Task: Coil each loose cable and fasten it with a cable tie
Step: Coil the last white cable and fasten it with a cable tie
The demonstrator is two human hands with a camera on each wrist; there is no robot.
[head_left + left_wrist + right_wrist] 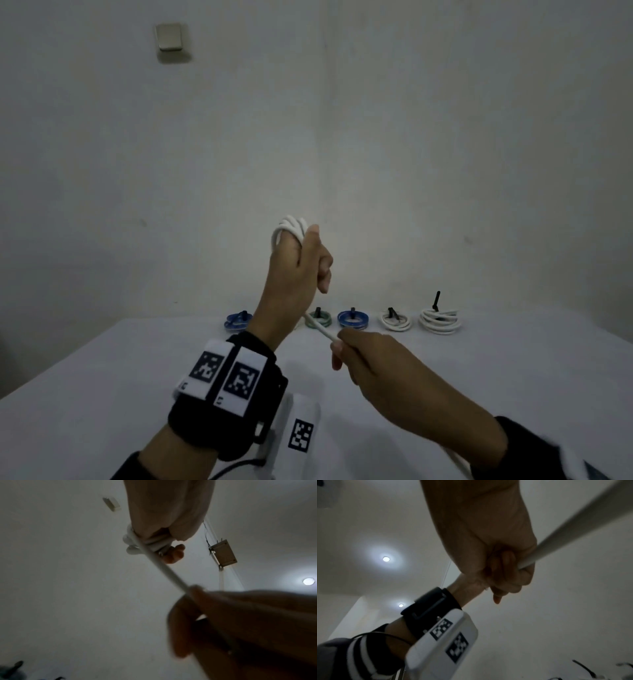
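Note:
My left hand (301,260) is raised above the table, its fingers curled round several loops of a white cable (291,224). In the left wrist view the white cable (149,543) is wound around the fingers (173,557). A straight stretch of the cable (320,325) runs down to my right hand (346,346), which pinches it low and near me. In the right wrist view the cable (573,530) passes through the right hand (513,566) and runs up to the right.
Along the back of the white table (513,377) stands a row of coiled cables with black ties: a blue coil (237,321), a green coil (318,319), another blue coil (352,319), a white coil (395,321) and a larger white coil (440,319).

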